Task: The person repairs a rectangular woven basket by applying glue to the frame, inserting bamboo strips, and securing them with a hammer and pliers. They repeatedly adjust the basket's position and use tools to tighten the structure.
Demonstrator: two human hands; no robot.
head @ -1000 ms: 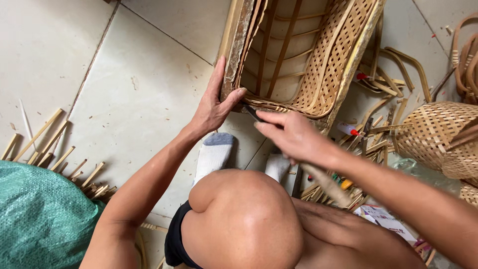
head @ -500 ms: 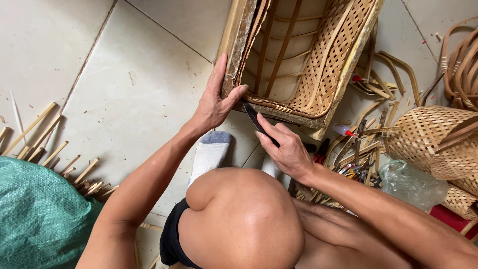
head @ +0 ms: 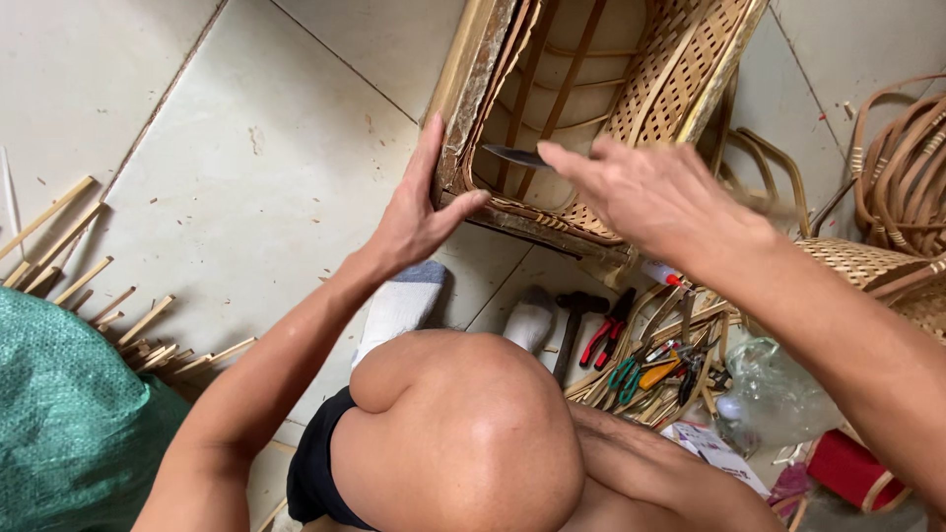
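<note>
A large woven rattan basket frame [head: 680, 74] lies tipped on the tiled floor in front of me. My left hand [head: 419, 212] grips its near-left corner, thumb on the lower rim. My right hand [head: 655, 192] is raised over the basket's opening and holds a dark-bladed knife [head: 517, 156] whose tip points left toward the corner. My bent knee and socked feet [head: 399, 305] are below the basket.
A hammer [head: 572, 320], red-handled pliers [head: 606, 340] and other small tools lie among rattan strips at lower right. A round woven basket [head: 872, 271] and rattan coils [head: 902, 163] sit at right. Cut bamboo sticks [head: 94, 286] and a green sack [head: 69, 424] are at left.
My right hand lifted from the basket's lower rim up over the opening, with the knife blade now pointing left. The left hand stayed on the corner.
</note>
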